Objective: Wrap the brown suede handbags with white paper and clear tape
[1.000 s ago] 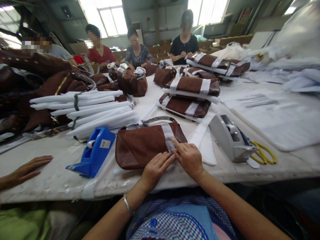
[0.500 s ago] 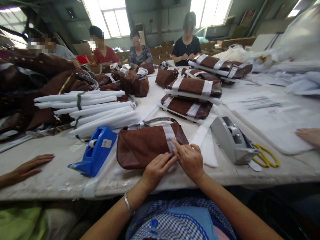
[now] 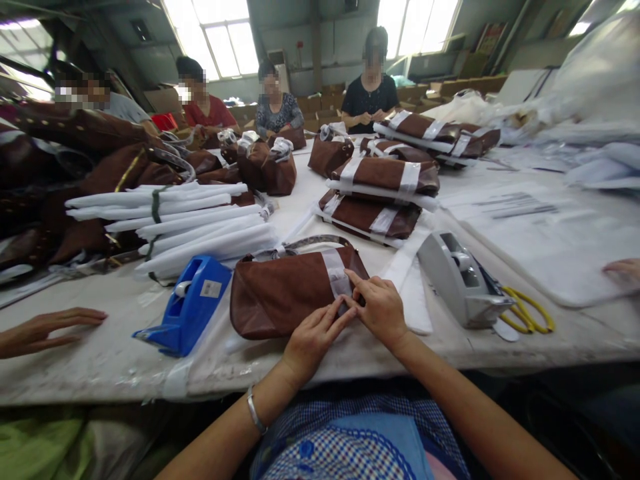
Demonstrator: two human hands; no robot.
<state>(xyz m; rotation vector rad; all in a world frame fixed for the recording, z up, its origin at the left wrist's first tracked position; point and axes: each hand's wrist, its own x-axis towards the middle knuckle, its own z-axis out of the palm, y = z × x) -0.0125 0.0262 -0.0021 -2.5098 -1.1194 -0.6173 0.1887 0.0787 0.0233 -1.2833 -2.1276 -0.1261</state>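
Observation:
A brown bag lies flat on the white table right in front of me, with a white strip wrapped across its right part. My left hand and my right hand meet at the strip's lower end on the bag's near edge. Both hands have their fingertips pressed together on the strip. A silver bangle sits on my left wrist.
A blue tape dispenser stands left of the bag, a grey one right of it, with yellow scissors beyond. Wrapped brown bags and white rolls fill the table. Another person's hand rests at left, another at right. Several people sit opposite.
My fingertips have shifted slightly along the white strip, staying on the bag's near edge. The hand at the left has lifted a little. A hand has appeared at the right edge.

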